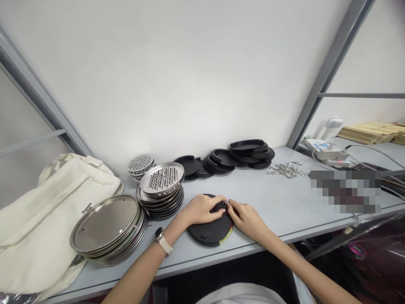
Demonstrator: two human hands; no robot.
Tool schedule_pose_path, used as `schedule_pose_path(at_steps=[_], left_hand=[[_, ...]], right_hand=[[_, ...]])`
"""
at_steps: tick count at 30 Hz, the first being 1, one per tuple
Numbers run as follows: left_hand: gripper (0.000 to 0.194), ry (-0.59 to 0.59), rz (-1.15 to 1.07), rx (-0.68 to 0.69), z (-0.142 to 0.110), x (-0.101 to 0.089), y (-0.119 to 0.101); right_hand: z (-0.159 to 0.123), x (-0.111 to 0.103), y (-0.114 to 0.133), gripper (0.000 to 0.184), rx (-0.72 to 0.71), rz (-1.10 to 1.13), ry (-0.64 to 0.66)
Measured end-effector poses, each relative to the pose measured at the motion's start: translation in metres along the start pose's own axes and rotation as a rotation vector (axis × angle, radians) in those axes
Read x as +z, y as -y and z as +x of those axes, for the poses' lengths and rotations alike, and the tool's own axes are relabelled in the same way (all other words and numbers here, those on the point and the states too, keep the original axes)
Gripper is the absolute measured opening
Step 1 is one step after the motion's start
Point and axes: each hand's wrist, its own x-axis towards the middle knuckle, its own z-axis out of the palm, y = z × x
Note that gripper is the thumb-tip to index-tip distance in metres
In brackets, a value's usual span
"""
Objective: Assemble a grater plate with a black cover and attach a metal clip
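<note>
A black round disc point(210, 230) lies on the grey table near its front edge, with a strip of yellow and red along its lower right rim. My left hand point(202, 210) rests over the top of the disc, thumb and fingers closed on it around a dark part at its upper right. Against that same spot, my right hand point(242, 215) pinches with thumb and forefinger. A small shiny metal piece point(225, 203) shows between the two hands' fingertips; its exact shape is too small to tell.
Stacked round metal plates point(104, 223) and metal grater discs point(161, 179) stand on the left, beside a cream bag point(60, 211). Black round holders point(223, 158) are piled along the wall. Small metal hooks point(287, 169) lie in a heap at right, near a blurred patch point(346, 192).
</note>
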Motion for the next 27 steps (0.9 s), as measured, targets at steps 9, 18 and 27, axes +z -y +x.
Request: schedule_pose_path(at_steps=[9, 18, 27], left_hand=[[0.032, 0.001, -0.005, 0.01, -0.0011, -0.0001, 0.0002], [0.033, 0.015, -0.035, -0.004, -0.0011, -0.0007, 0.0004], [0.033, 0.005, -0.051, 0.014, -0.0012, 0.0008, 0.0023]], right_hand=[[-0.0008, -0.0004, 0.0019, 0.03, 0.004, -0.023, -0.004], [-0.0014, -0.0005, 0.0017, 0.03, 0.007, -0.039, 0.009], [-0.0013, -0.0011, 0.0026, 0.03, 0.006, -0.01, -0.002]])
